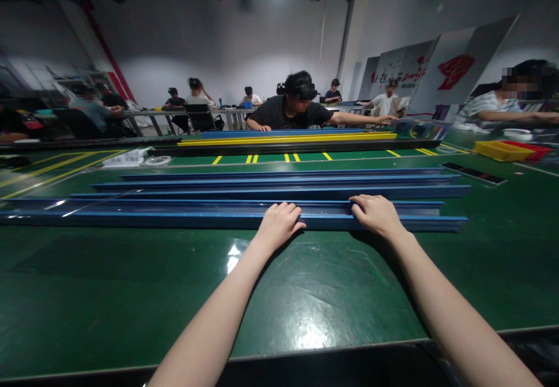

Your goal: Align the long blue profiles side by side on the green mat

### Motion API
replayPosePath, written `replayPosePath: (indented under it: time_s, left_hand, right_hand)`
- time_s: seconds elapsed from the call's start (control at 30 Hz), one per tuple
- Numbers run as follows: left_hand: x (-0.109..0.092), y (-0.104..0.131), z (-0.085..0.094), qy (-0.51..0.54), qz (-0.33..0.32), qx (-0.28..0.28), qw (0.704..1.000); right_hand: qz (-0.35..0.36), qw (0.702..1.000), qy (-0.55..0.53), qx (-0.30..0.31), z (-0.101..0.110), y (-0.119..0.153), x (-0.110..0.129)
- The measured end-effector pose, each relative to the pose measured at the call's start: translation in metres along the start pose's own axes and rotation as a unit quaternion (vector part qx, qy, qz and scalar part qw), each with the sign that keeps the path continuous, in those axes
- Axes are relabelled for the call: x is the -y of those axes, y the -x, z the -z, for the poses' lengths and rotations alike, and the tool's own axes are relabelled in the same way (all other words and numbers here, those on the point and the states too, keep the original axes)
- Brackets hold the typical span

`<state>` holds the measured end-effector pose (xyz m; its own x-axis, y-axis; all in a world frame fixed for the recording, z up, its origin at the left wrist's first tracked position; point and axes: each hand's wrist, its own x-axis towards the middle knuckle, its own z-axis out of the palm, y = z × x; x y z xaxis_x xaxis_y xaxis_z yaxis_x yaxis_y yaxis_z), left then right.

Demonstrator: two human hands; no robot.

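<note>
A long blue U-shaped channel lies across the green table in front of me, its open side up. My left hand curls over the channel near its middle, fingers inside and thumb along the front wall. Further right, my right hand grips the same channel, with fingers bent over its edges and the thumb partly hidden. Clear plastic film seems to line the channel and shines at its left end. Behind it, several more blue channels lie nearly parallel.
A phone-like black slab lies at right. Yellow channels and black channels lie farther back, near a person reaching sideways. Yellow and red bins stand at far right. The green table's front edge is near me.
</note>
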<state>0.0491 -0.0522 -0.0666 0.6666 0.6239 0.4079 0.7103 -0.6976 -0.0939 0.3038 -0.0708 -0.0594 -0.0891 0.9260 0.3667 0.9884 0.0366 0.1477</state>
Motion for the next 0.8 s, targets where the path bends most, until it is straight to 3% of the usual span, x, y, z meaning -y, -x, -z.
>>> replayPosePath:
  time_s: [0.2,0.4,0.8]
  left_hand:
    - [0.0,0.0,0.0,0.004,0.0,0.009,1.0]
    - [0.0,0.001,-0.001,0.008,0.002,0.005,1.0]
    - [-0.004,-0.001,0.005,0.042,0.032,0.009,0.999]
  right_hand:
    - [0.046,0.997,-0.009,-0.054,0.003,-0.001,0.019]
    - [0.029,0.999,-0.023,0.039,0.0,-0.006,0.026]
    - [0.032,0.998,-0.032,0.047,-0.001,-0.007,0.023]
